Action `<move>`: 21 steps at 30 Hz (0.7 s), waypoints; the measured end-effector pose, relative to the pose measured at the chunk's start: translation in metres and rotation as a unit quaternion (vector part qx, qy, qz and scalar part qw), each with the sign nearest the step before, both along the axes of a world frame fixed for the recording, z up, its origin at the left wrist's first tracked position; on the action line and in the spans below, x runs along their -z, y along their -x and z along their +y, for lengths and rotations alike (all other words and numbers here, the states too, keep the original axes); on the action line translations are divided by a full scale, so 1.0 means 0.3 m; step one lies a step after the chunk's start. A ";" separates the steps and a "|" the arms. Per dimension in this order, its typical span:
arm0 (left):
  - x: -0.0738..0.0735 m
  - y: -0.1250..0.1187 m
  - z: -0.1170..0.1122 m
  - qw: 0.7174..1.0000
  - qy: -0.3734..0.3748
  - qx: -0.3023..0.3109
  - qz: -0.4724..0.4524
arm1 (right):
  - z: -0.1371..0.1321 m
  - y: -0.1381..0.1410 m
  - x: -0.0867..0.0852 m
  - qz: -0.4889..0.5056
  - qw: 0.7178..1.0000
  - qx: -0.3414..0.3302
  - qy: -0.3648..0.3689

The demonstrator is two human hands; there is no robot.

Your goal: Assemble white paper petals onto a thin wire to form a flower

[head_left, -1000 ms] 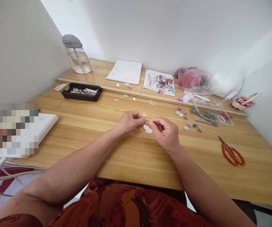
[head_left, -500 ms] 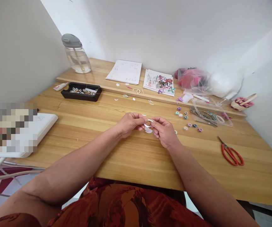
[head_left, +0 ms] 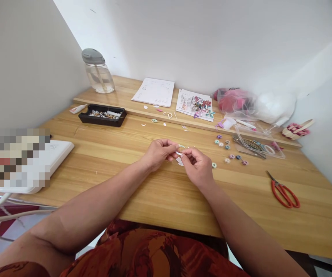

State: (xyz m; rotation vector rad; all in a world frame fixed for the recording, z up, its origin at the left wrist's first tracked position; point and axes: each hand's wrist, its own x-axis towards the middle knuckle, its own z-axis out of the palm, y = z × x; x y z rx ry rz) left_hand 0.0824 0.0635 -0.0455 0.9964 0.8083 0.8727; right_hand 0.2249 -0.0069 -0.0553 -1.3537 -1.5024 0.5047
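Between my hands is a small thin white curved piece (head_left: pixel 179 153) with a greenish upper edge, shaped like an open ring. My left hand (head_left: pixel 160 154) pinches its left side between thumb and fingertips. On the right, my right hand (head_left: pixel 198 166) has its thumb and forefinger closed at the piece's lower right edge. Whether a fine thread is also in those fingers is too small to make out. Just below the fingertips, a white oval cutout (head_left: pixel 180 162) shows on the table, partly hidden.
Thread bobbins (head_left: pixel 232 157) lie right of my hands, near red-handled scissors (head_left: pixel 276 184). A black tray (head_left: pixel 99 120) of beads stands back left, before a water bottle (head_left: pixel 99 79). Paper sheets (head_left: pixel 154 92) and a plastic case (head_left: pixel 278 154) with tools are farther back.
My right hand has turned and shifted slightly left and down, its thumb now at the piece's lower edge. My left hand keeps its pinch. The whole view has shifted slightly.
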 end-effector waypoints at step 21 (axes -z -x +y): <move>-0.018 0.017 -0.012 0.987 -0.058 0.127 0.081 | 0.030 -0.066 -0.050 0.072 0.996 0.002 0.059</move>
